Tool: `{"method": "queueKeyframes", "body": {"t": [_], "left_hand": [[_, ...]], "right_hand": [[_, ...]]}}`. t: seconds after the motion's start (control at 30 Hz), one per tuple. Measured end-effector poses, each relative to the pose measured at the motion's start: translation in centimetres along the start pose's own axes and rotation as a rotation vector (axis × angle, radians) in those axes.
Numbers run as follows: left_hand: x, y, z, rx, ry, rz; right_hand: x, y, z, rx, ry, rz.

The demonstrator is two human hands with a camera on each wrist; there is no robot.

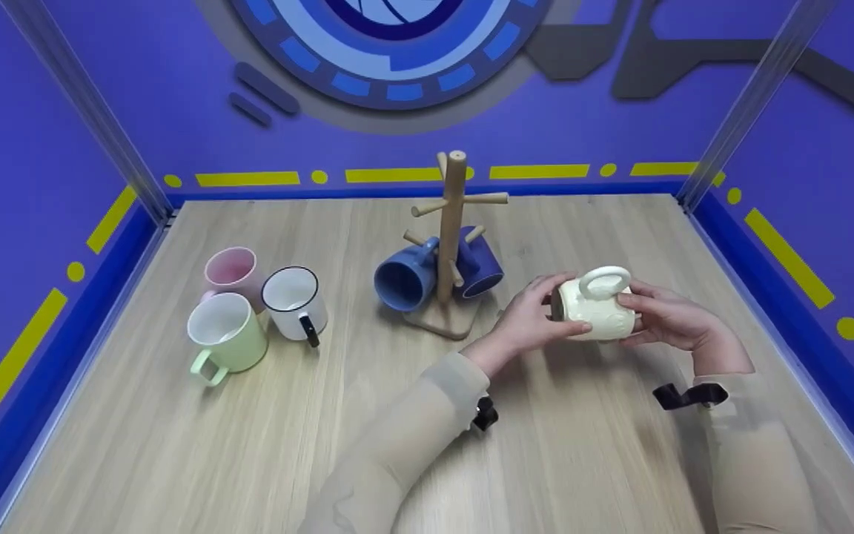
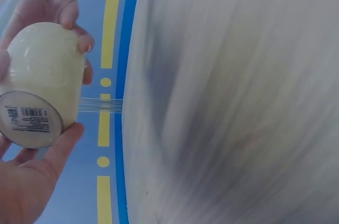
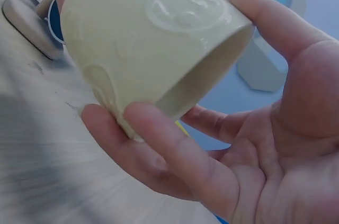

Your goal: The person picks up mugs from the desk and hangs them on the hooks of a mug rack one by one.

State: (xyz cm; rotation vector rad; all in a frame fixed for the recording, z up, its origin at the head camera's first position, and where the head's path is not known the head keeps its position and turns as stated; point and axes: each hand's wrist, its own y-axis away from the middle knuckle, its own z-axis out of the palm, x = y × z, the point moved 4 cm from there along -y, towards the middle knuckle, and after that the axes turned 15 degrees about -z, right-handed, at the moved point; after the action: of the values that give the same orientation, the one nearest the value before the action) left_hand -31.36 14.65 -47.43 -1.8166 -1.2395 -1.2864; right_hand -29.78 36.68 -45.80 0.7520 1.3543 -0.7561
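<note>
A cream mug (image 1: 597, 317) with raised decoration lies on its side between both hands, its loop handle (image 1: 605, 280) pointing up. My left hand (image 1: 529, 315) grips the base end, thumb along the near side. At the rim end, my right hand (image 1: 670, 319) holds the mug with thumb and fingers around it. The left wrist view shows a printed label (image 2: 29, 119) on the mug's underside. In the right wrist view the open mouth (image 3: 204, 78) faces the right palm.
A wooden mug tree (image 1: 453, 222) stands mid-table, with a blue mug (image 1: 405, 282) and a dark blue mug (image 1: 485, 271) on its lower pegs. To the left stand a pink mug (image 1: 233, 271), a light green mug (image 1: 230, 345) and a white mug (image 1: 301, 308) with a black handle.
</note>
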Motion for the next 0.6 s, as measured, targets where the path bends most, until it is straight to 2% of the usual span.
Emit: {"method": "queueKeyframes", "body": {"t": [0.17,0.27,0.47,0.6], "left_hand": [[-0.2,0.5,-0.5,0.016,0.04,-0.077],[-0.4,0.9,-1.0,0.039,0.072,-0.115],[-1.0,2.2,-2.4,0.042,0.194,-0.138],[-1.7,3.6,-3.6,0.053,0.222,-0.141]], "right_hand": [[0.3,-0.1,0.4,-0.038,0.138,-0.019],[0.5,-0.4,0.7,-0.018,0.245,-0.062],[0.4,-1.4,2.2,0.076,0.379,-0.213],[0.5,-2.3,3.8,0.092,0.425,-0.238]]}}
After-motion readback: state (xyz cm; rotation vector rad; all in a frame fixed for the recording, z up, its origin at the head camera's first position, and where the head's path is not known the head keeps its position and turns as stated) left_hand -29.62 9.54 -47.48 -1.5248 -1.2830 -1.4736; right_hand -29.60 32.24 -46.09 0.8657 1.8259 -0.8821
